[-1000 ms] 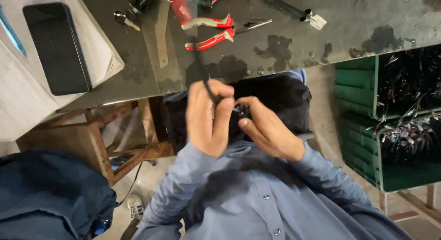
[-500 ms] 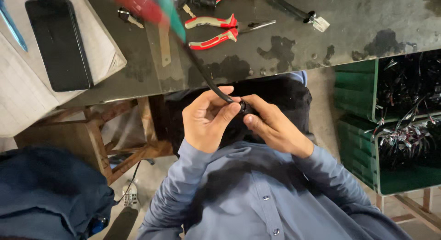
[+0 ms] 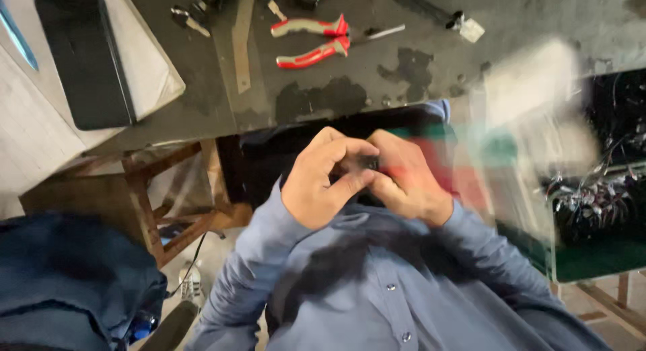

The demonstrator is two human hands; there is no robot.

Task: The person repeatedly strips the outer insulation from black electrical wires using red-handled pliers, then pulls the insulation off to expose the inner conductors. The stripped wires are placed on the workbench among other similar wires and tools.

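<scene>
Left hand (image 3: 323, 183) and right hand (image 3: 407, 179) are meeting at chest height, fingers curling closed around a small dark part (image 3: 369, 164), mostly hidden. Red-handled pliers (image 3: 313, 40) are lying on the dark workbench (image 3: 417, 62) above.

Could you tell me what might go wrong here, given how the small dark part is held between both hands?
1. The small dark part is pinched between the left hand and the right hand above the lap, off the dark worktable; if it slips, it may drop to the floor.
2. The fingertips hide most of the part, and the view is blurred to the right, so alignment is hard to check.
3. The red-handled pliers lie out of immediate reach.
</scene>
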